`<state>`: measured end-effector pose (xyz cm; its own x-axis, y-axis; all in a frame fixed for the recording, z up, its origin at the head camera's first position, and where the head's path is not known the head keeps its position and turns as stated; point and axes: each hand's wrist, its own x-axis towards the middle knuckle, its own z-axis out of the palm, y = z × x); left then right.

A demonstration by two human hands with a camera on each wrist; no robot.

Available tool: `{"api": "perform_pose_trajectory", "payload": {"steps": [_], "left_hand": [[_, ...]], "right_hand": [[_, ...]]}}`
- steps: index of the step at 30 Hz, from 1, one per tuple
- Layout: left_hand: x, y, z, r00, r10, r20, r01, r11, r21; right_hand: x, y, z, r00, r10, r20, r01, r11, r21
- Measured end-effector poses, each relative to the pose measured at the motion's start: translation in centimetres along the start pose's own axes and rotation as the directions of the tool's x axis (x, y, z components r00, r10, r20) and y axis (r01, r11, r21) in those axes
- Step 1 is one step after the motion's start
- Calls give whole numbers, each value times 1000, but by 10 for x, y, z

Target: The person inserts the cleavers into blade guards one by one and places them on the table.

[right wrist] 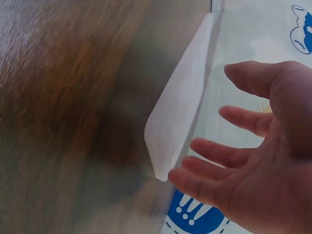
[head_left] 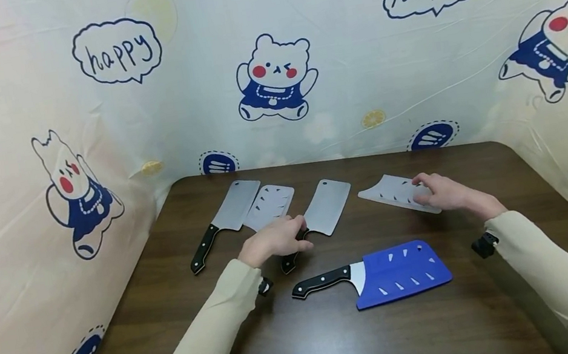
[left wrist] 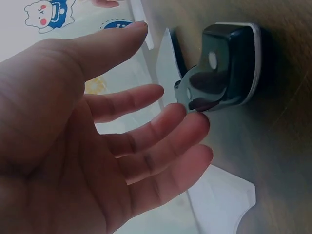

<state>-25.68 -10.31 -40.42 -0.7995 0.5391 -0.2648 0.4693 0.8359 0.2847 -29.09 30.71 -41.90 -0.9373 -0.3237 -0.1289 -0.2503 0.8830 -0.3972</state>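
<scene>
My left hand (head_left: 276,240) hovers over the black handle (left wrist: 219,63) of the middle cleaver (head_left: 329,206), which lies bare on the table with its blade pointing away. In the left wrist view its fingers are loosely bent and apart, fingertips right at the handle. At the right, my right hand (head_left: 446,192) reaches over the right end of a white slotted blade sheath (head_left: 388,191), and it covers part of it. The right wrist view has these fingers spread, with the little fingertip close to the tip of the white sheath (right wrist: 178,107).
Left of the middle cleaver lies another white slotted sheath (head_left: 271,200), beside a second bare cleaver (head_left: 237,205) with a black handle. Nearer me is a third cleaver (head_left: 322,281), its blade inside a blue sheath (head_left: 400,273). A printed curtain (head_left: 347,82) borders the brown table (head_left: 310,350).
</scene>
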Motion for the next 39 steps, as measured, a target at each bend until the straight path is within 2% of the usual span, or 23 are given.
{"api": "perform_pose_trajectory", "payload": {"steps": [8,13,19,28,34,39], "left_hand": [[1,-3,1,999,-27,25,28,999,-30],[0,-5,2,998,-27,61,30,999,-40],[2,-7,5,998,-17,62,20,998,-56],[4,-5,10,997,-51,62,52,999,-11],[5,-5,11,991,-113,72,116,992,-40],[3,-9,11,987,-152,49,155,986,-57]], "right_hand": [[3,14,5,997,73,27,-73,997,-28],[4,22,8,995,81,54,-80,996,-29],[6,29,9,993,90,82,-89,996,-22],[10,30,10,991,131,37,-131,991,-9],[7,23,7,983,185,15,-185,982,20],[4,17,4,979,202,-28,-201,979,27]]}}
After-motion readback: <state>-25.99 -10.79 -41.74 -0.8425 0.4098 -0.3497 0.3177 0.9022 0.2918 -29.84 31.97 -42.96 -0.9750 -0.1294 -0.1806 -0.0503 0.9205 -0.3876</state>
